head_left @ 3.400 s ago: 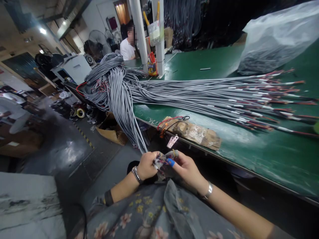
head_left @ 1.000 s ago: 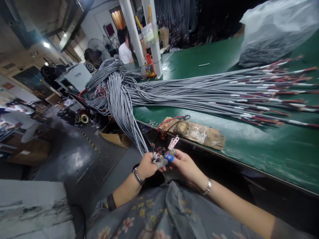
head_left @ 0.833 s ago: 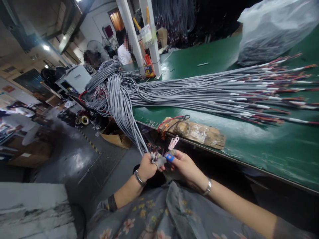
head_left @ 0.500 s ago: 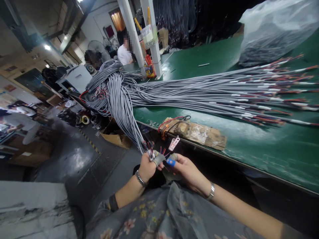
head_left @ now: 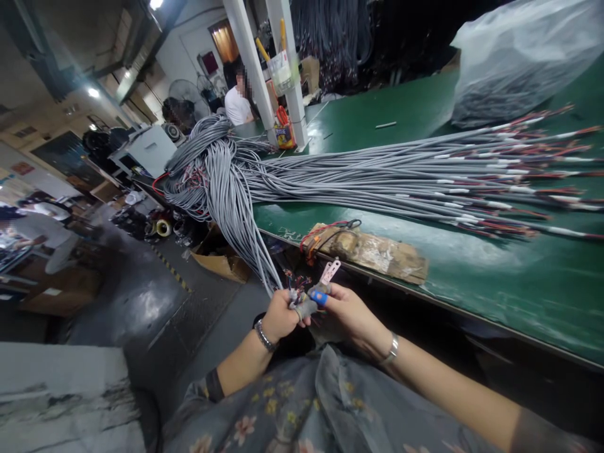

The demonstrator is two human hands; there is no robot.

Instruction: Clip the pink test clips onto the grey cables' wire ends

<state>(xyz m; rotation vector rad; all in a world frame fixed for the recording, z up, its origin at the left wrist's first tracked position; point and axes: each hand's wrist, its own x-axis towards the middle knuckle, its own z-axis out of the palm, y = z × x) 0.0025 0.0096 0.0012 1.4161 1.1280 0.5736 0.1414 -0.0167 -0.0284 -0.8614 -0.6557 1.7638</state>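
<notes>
The left hand (head_left: 282, 318) is closed around the lower end of a hanging bundle of smooth, grey, round cables (head_left: 243, 229), and thin reddish and dark wires (head_left: 296, 279) spread just above it. The right hand (head_left: 346, 309), with a blue wrap (head_left: 319, 297) on its thumb, meets the left one at the lower centre; whether its thumb and forefinger pinch a wire, I cannot tell. The bundle's long axis slants from the upper left down to the centre. Just beyond the hands I see a flat pink clip (head_left: 332, 270), then a worn wooden board (head_left: 377, 255) along the edge of a shiny green table (head_left: 519, 289). There, white-banded grey cables (head_left: 353, 174) point to the right. A cloudy plastic bag (head_left: 523, 60) stands at the upper right; a person in a white shirt (head_left: 237, 106) is at the upper centre, beside white posts (head_left: 248, 56).
</notes>
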